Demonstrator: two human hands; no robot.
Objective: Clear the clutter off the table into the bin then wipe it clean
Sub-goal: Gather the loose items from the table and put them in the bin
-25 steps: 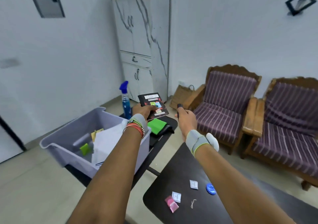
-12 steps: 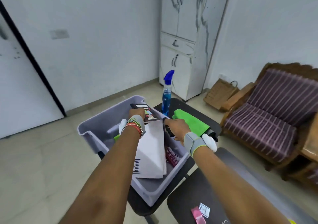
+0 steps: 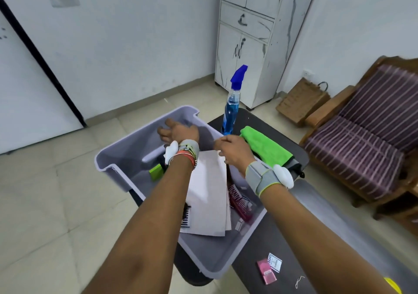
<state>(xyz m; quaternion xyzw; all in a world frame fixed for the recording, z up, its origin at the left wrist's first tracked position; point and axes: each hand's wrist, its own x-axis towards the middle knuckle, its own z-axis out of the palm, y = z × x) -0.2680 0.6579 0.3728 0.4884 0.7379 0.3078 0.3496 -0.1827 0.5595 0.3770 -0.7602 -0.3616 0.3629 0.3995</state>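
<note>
A grey plastic bin (image 3: 117, 158) stands on a small dark table and holds white papers (image 3: 208, 194), a pink comb (image 3: 239, 201) and a green block (image 3: 156, 172). My left hand (image 3: 178, 131) hovers over the bin's far half with fingers spread and nothing in it. Over the bin's right rim, my right hand (image 3: 233, 150) has loosely curled fingers and nothing visible in it. On the dark table (image 3: 300, 232) at lower right lie a pink packet (image 3: 267, 271), a small white card (image 3: 274, 262) and a bit of string (image 3: 299, 280).
A blue spray bottle (image 3: 233, 106) and a folded green cloth (image 3: 264, 145) sit on the small table behind the bin. A striped wooden chair (image 3: 362, 140) stands at right, a white cabinet (image 3: 255, 38) and a brown bag (image 3: 302, 99) at the back.
The dark booklet has left my left hand, whose fingers are now spread over the bin. My right hand no longer shows the small dark object it held. The view tilted further down.
</note>
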